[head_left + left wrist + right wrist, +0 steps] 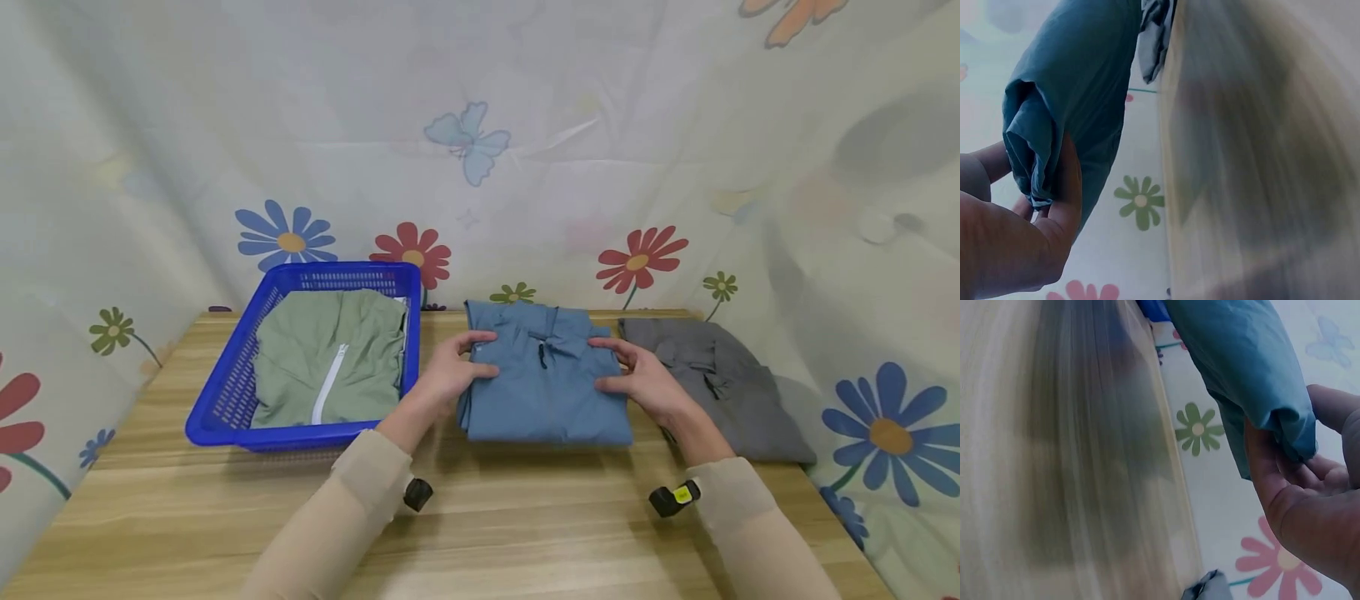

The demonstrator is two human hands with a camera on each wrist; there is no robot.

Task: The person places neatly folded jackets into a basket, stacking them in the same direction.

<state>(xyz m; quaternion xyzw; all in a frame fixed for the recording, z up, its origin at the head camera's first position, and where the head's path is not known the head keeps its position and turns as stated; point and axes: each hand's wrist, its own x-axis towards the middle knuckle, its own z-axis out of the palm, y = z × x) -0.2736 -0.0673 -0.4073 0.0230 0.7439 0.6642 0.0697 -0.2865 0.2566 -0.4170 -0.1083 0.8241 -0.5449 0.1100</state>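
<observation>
A folded blue jacket (551, 400) is held level above the table between both hands. My left hand (452, 367) grips its left edge, thumb and a finger on top and the other fingers beneath. On the opposite edge my right hand (645, 379) grips it in the same way. Both wrist views show the blue jacket (1085, 81) raised off the wood, with fingers curled round the layered fold of the jacket (1254, 369). A short black cord or zip pull hangs at its collar.
Left of the jacket stands a blue plastic basket (225, 417) holding a folded green garment (307, 350) with a white zip. A folded grey garment (750, 417) lies at the right end of the wooden table (510, 533). A flowered curtain (525, 208) hangs behind.
</observation>
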